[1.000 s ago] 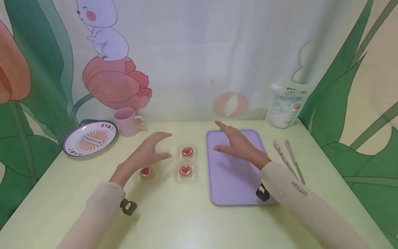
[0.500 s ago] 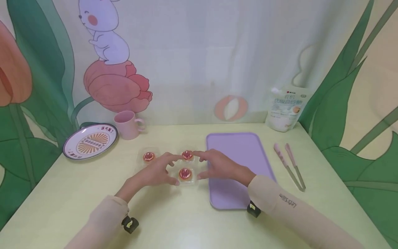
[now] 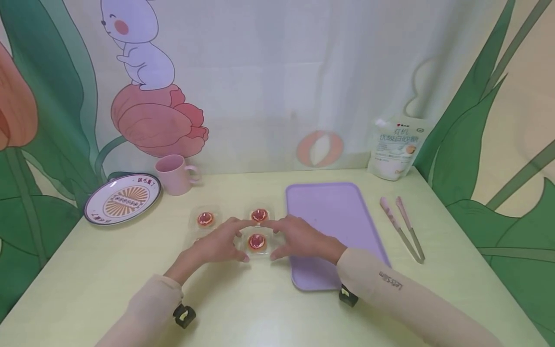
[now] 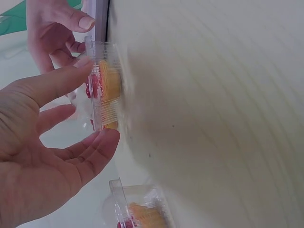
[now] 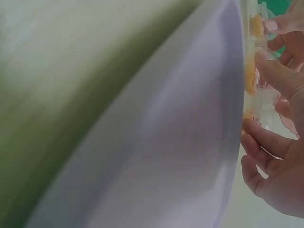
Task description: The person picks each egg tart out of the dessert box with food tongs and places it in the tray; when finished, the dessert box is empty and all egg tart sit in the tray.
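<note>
Both hands hold a clear plastic tart box (image 3: 257,243) from its two sides. My left hand (image 3: 220,242) has its thumb at the near corner and its fingertips toward the far edge. My right hand (image 3: 300,237) mirrors it, close beside the tray. In the left wrist view, the tart (image 4: 109,81) inside shows a yellow shell and red topping, with the left thumb and fingers at the box rim. A second boxed tart (image 3: 259,215) sits just behind. Another boxed tart (image 3: 205,219) stands at the left, and one more is mostly hidden by the left hand.
A purple tray (image 3: 329,202) lies right of the boxes, with pink-handled tongs (image 3: 403,230) beyond it. At the back stand a pink mug (image 3: 173,176), a patterned plate (image 3: 123,198) and a white bag (image 3: 396,149) with printed writing.
Both hands have come down and inward from above the table to the front tart box. Over the last half second they have closed in slightly at its sides.
</note>
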Available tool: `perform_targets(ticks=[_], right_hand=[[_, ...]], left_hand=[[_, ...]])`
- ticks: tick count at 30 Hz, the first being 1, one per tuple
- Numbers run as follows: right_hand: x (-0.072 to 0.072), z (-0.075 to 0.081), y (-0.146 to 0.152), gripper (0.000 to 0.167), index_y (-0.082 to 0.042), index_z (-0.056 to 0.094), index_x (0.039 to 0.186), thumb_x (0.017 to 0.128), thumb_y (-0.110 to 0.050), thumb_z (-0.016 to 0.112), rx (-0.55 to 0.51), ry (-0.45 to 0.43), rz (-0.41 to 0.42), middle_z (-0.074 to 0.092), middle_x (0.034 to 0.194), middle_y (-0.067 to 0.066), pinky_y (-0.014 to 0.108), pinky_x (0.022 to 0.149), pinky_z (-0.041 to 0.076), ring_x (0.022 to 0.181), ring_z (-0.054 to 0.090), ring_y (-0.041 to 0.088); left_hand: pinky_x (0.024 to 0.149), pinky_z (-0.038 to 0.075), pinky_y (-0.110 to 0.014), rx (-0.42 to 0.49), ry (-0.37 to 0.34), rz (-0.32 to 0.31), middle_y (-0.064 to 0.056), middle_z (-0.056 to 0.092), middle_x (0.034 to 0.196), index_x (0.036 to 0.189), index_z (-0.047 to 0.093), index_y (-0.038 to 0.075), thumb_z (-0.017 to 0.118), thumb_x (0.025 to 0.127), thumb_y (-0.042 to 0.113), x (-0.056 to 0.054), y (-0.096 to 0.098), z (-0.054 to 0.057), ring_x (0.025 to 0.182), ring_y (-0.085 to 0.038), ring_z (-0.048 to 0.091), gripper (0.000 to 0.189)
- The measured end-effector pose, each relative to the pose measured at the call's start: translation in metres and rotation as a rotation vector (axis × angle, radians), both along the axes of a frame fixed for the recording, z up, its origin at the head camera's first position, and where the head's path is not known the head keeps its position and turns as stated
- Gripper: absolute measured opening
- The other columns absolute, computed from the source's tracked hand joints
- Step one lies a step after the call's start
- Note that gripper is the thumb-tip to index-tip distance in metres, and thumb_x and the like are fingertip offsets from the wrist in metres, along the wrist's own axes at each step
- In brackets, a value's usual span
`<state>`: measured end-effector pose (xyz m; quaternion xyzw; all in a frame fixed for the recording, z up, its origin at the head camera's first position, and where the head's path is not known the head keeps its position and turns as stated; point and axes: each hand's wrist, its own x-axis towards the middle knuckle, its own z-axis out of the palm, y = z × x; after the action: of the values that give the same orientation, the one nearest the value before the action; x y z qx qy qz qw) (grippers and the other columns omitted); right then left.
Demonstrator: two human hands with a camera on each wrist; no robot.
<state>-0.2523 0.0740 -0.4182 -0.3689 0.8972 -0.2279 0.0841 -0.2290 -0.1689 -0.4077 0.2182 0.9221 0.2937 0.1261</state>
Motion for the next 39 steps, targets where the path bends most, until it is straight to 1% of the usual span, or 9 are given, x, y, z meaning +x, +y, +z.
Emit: perform_targets(ticks=[5,11,17,21,24,27,30,35,39], right_hand=[[0.0,-0.002,-0.002,0.077,-0.02,0.053,0.145,0.077,-0.036,0.086,0.016,0.008,-0.007,0.07,0.115,0.002,0.039,0.087,0.044,0.099,0.055,0.019],[0.0,-0.001,-0.004,0.076,-0.018,0.054,0.144,0.077,-0.036,0.086,0.02,0.038,-0.002,0.07,0.113,-0.001,0.038,0.085,0.041,0.094,0.052,0.017],[0.002,-0.001,-0.004,0.077,-0.019,0.053,0.145,0.077,-0.037,0.085,0.013,0.059,-0.001,0.071,0.115,-0.001,0.036,0.085,0.042,0.096,0.054,0.018],[0.004,0.001,0.0,0.077,-0.021,0.051,0.146,0.078,-0.035,0.085,-0.028,0.05,-0.022,0.07,0.114,0.003,0.038,0.09,0.046,0.103,0.059,0.022],[0.004,0.005,0.004,0.076,-0.021,0.05,0.147,0.08,-0.032,0.084,-0.086,0.027,-0.027,0.069,0.121,0.006,0.041,0.094,0.048,0.11,0.061,0.025],[0.004,0.011,0.007,0.076,-0.021,0.048,0.149,0.082,-0.031,0.083,-0.141,-0.016,-0.031,0.066,0.129,0.006,0.043,0.094,0.049,0.113,0.061,0.026],[0.003,0.018,0.008,0.075,-0.021,0.047,0.149,0.083,-0.029,0.082,-0.19,-0.053,-0.04,0.063,0.135,0.004,0.043,0.092,0.049,0.114,0.061,0.028],[0.003,0.027,0.009,0.07,-0.015,0.051,0.146,0.084,-0.028,0.081,-0.232,-0.058,-0.038,0.063,0.134,0.005,0.042,0.089,0.05,0.113,0.06,0.03],[0.002,0.03,0.009,0.069,-0.01,0.05,0.145,0.085,-0.027,0.08,-0.247,-0.071,-0.038,0.063,0.133,0.011,0.047,0.091,0.052,0.114,0.061,0.033]], left_hand=[[0.072,0.049,-0.031,-0.033,-0.025,0.029,-0.015,0.054,0.113,0.147,0.049,0.015,0.089,0.072,0.011,-0.001,0.006,-0.003,0.097,-0.025,0.055,0.085],[0.069,0.047,-0.03,-0.033,0.0,0.029,-0.014,0.053,0.104,0.145,0.049,0.012,0.089,0.071,0.007,-0.002,0.007,-0.004,0.086,-0.02,0.052,0.084],[0.074,0.052,-0.031,0.008,0.013,0.033,-0.014,0.054,0.112,0.144,0.051,0.012,0.087,0.074,0.008,-0.002,0.005,-0.003,0.093,-0.023,0.057,0.079],[0.088,0.057,-0.041,0.113,0.024,0.021,-0.017,0.054,0.122,0.143,0.053,0.01,0.085,0.078,0.01,-0.001,0.001,-0.004,0.109,-0.03,0.059,0.072],[0.1,0.052,-0.048,0.234,0.018,0.007,-0.021,0.051,0.128,0.143,0.052,0.004,0.082,0.081,0.01,-0.002,-0.002,-0.006,0.121,-0.038,0.057,0.069],[0.106,0.047,-0.051,0.37,-0.02,-0.002,-0.024,0.048,0.132,0.145,0.048,0.001,0.078,0.084,0.007,-0.003,-0.003,-0.007,0.129,-0.045,0.053,0.068],[0.108,0.045,-0.052,0.463,-0.053,-0.009,-0.025,0.046,0.137,0.146,0.045,0.0,0.077,0.085,0.005,-0.005,-0.003,-0.007,0.132,-0.046,0.051,0.069],[0.107,0.046,-0.051,0.498,-0.057,0.02,-0.021,0.051,0.145,0.148,0.044,0.003,0.079,0.083,0.005,-0.007,0.0,-0.004,0.13,-0.041,0.055,0.074],[0.107,0.046,-0.049,0.524,-0.054,0.05,-0.017,0.056,0.143,0.148,0.045,0.004,0.079,0.083,0.006,-0.01,0.001,-0.004,0.129,-0.038,0.056,0.074]])
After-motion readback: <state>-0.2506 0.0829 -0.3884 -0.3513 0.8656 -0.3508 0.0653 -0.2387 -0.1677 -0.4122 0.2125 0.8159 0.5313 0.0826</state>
